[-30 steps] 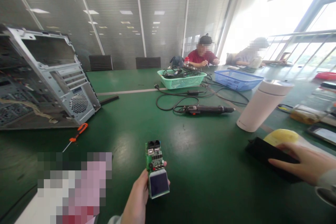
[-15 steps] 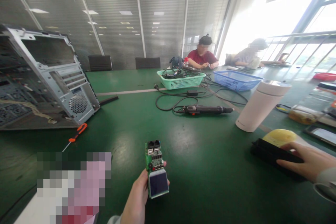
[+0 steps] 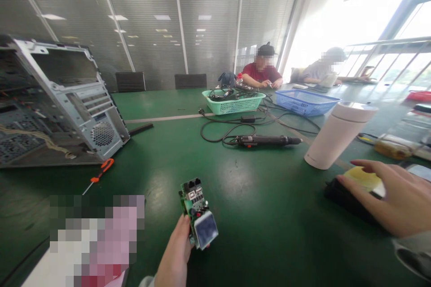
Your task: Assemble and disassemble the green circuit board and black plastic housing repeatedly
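In the head view, my left hand is closed around a green circuit board with a small dark screen at its near end and black sockets at its far end. The board is tilted and held above the table. On the right, my right hand is spread, thumb apart from the fingers, over a rounded yellow thing whose kind I cannot make out. Below the hand lies a long black object, partly covered by it; whether they touch is unclear.
An opened computer case stands left, an orange-handled screwdriver before it. A corded electric screwdriver lies mid-table. Behind are a green basket of cables, a blue basket and two people. A pale tumbler stands right.
My right hand has lifted off the black object and spread its fingers near the yellow thing. My left hand has tilted the circuit board, shifting its far end left.
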Demonstrator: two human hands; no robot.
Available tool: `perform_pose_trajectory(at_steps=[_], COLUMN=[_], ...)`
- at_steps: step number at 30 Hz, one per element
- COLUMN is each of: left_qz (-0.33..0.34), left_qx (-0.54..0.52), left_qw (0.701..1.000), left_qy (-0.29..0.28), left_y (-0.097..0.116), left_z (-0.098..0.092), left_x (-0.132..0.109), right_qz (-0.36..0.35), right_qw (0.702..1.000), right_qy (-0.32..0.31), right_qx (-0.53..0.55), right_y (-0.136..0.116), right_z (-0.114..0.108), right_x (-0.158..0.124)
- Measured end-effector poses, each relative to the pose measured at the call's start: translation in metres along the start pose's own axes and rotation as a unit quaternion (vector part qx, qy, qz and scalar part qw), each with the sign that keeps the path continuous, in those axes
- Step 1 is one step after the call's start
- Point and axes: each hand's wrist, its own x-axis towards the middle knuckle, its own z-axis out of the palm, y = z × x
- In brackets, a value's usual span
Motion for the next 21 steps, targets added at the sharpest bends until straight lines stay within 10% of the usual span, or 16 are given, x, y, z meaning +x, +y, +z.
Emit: perform_pose_trajectory(at_steps=[6,11,17,21], left_qz=[-0.04,0.018,0.036,0.177], left_qx=[0.054,0.115,0.155,0.264], left_qw=[0.995,0.991,0.987,0.947], left_qy=[-0.068,0.059,-0.024,-0.044], left_y=[0.004,-0.008,0.009,0.016], left_z=[-0.002,-0.011,0.018,0.025], left_x=[-0.01,-0.01,-0.024,-0.026], right_qz=[-0.173,-0.259,-0.306,-0.311], right_qw=[0.967,0.91,0.865,0.871], right_qy=[0.022,-0.057,-0.112,-0.079], right_qx=[0.186,0.32,0.382,0.372], right_y=[-0.082,-0.126,-0.147,-0.146], right_z=[-0.009,0.0,0.001,0.002], right_x=[-0.026,-0.064,-0.089,-0.09])
